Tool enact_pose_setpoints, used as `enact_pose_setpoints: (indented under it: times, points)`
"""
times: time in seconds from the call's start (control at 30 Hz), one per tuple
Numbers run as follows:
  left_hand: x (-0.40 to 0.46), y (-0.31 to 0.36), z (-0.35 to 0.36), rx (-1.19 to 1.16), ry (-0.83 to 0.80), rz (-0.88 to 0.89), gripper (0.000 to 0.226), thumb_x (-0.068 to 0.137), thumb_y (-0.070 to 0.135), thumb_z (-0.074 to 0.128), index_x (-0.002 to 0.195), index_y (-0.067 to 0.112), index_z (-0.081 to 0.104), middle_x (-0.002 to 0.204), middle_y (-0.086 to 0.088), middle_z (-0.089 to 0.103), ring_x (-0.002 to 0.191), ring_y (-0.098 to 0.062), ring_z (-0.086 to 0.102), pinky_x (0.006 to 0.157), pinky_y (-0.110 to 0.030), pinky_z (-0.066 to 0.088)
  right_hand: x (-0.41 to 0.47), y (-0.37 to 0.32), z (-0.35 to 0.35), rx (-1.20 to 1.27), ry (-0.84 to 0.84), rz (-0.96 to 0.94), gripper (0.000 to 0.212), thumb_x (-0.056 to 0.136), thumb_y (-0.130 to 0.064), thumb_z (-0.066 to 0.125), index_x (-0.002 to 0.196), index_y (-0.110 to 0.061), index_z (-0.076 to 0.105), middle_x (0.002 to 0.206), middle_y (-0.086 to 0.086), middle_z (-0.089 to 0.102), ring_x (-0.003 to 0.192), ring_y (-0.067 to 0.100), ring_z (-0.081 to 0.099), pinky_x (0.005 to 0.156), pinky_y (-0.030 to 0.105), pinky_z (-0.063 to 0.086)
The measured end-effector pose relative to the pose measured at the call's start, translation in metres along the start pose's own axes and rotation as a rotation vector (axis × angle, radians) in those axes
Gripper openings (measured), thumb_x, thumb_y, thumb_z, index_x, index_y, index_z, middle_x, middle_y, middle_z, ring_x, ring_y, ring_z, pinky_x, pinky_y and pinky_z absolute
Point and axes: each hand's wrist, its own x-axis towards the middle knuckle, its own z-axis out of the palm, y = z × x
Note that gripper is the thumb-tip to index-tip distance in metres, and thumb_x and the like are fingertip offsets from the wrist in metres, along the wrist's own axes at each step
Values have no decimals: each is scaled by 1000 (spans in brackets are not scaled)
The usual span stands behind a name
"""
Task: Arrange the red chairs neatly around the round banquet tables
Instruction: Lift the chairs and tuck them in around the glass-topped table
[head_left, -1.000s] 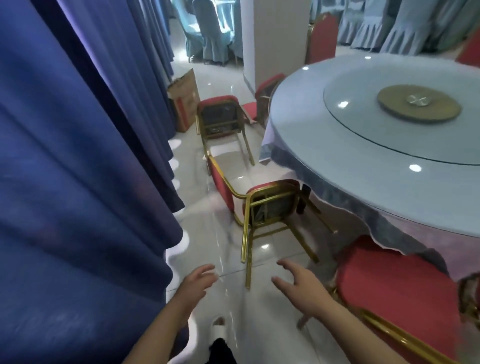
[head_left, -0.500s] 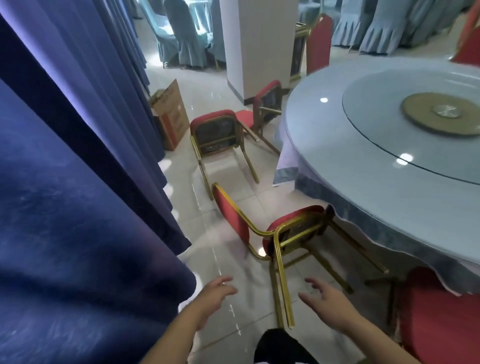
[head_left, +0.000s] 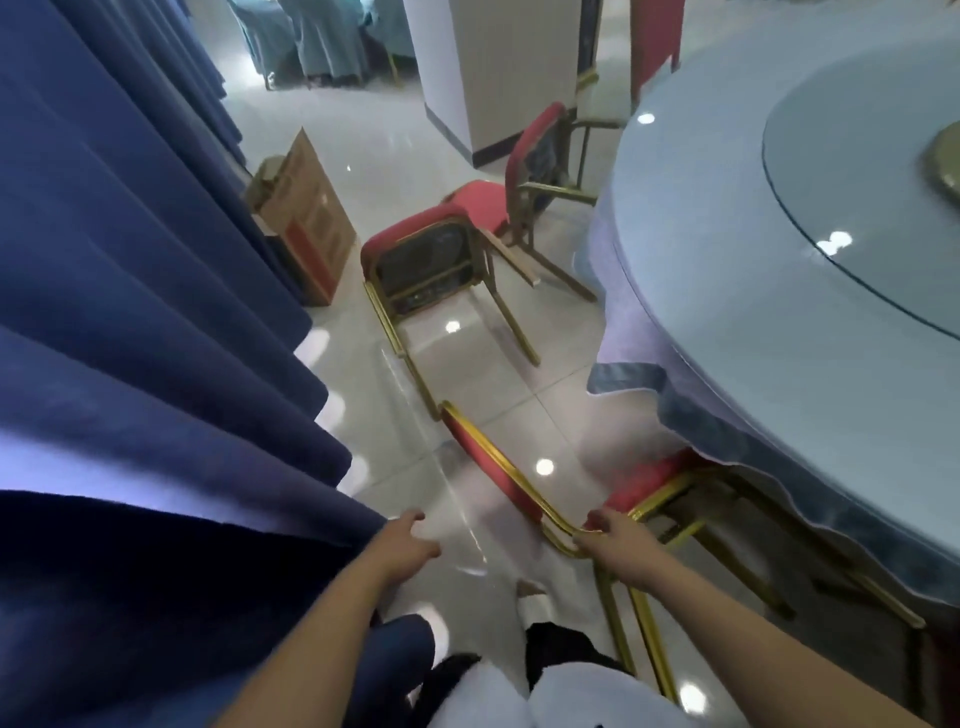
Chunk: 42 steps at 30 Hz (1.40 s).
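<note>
1. Nearest task item: tipped-over red-cushioned chair w/ gold metal frame (head_left: 524, 488), lying on its back on the glossy white tiled floor (head_left: 363, 156). Backrest flat towards the dark blue curtain (head_left: 130, 312), seat end tucked under the edge of the round table w/ pale blue cloth (head_left: 779, 312), legs sticking out towards the person.
2. Right hand (head_left: 602, 535) is at the frame's bend where backrest meets seat; fingers curl onto the gold tube, looks like a grip, though blur makes it hard to be sure how firm.
3. Left hand (head_left: 410, 540) is free, fingers loosely bent, holding nothing, hovering over the floor just beside the curtain, apart from the chair.
4. Key relation: chair's long axis runs diagonally, far-left (backrest top) to near-right (legs). Right hand is already on it; the backrest top lies ahead of the left hand, slightly right.
5. Judgement: next move prob. needs the left hand on the backrest rail, then swing the chair upright on its legs, facing the table.
6. Second fallen red chair w/ gold frame (head_left: 431, 265) lies further on, near a brown cardboard box (head_left: 306, 218); a third tilted red chair (head_left: 519, 182) beyond, by the white pillar (head_left: 493, 67). Both not yet set right.
</note>
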Motion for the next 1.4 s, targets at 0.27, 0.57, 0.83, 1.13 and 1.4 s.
enact_pose_setpoints:
  times: [0.27, 0.57, 0.83, 1.13, 1.4]
  points:
    - [107, 51, -93, 258, -83, 56, 73, 83, 30, 62, 150, 27, 34, 147, -9, 44, 122, -29, 53, 99, -33, 43, 93, -100, -8, 55, -9, 72, 66, 89, -46, 63, 145, -17, 43, 144, 9, 50, 127, 25, 51, 102, 35, 44]
    - [284, 93, -153, 296, -230, 52, 62, 91, 24, 60, 148, 19, 37, 137, -10, 50, 93, -18, 57, 78, -26, 45, 213, -144, 19, 54, -34, 324, 65, 91, -40, 63, 144, -11, 41, 146, 10, 48, 129, 25, 50, 101, 29, 41]
    - [431, 90, -141, -69, -177, -174, 56, 95, 30, 59, 146, 15, 42, 136, -8, 50, 116, -26, 50, 101, -40, 46, 359, -150, 73, -46, -105, 419, 66, 81, -46, 59, 140, -23, 41, 137, 6, 52, 120, 27, 54, 92, 32, 46]
    - [577, 61, -58, -693, -391, -532, 53, 84, 40, 73, 125, 12, 54, 129, -17, 53, 116, -40, 53, 71, -51, 59, 502, -125, 149, -132, -143, 334, 67, 78, -43, 61, 140, -30, 38, 133, 1, 54, 117, 26, 54, 97, 39, 45]
    - [604, 55, -49, -783, -360, -552, 34, 87, -2, 56, 121, -2, 55, 113, -26, 63, 96, -41, 62, 64, -52, 55, 530, -137, 178, -78, -119, 406, 46, 85, -12, 56, 128, -25, 49, 123, 7, 58, 110, 30, 59, 95, 42, 50]
